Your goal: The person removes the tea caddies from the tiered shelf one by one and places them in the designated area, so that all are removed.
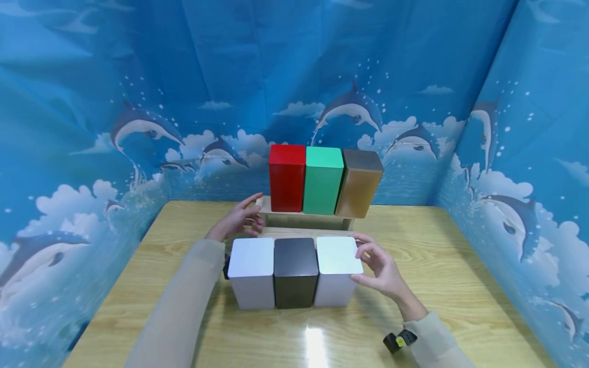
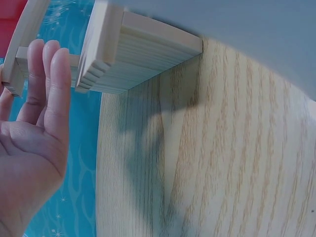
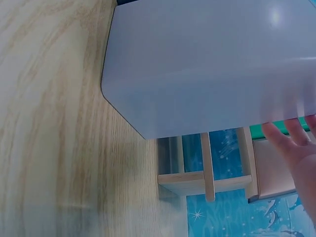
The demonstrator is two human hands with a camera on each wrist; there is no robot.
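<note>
A row of metal tins stands in front: a left white tin [image 1: 251, 258], a black tin [image 1: 296, 258] and a right white tin [image 1: 339, 255]. My right hand [image 1: 382, 268] is at the right white tin, its fingertips [image 3: 276, 136] touching the tin's side. On the upper step of a wooden rack [image 2: 158, 42] stand a red tin [image 1: 287, 179], a green tin [image 1: 323, 181] and a gold-brown tin [image 1: 360, 184], which leans. My left hand [image 1: 236, 222] is beside the upper step's left end, its fingers extended around that end.
The rack's lower step [image 1: 306, 232] lies just behind the front row. All stands on a wood-grain table [image 1: 414, 245]. A blue curtain with dolphins [image 1: 257, 76] surrounds the back and sides.
</note>
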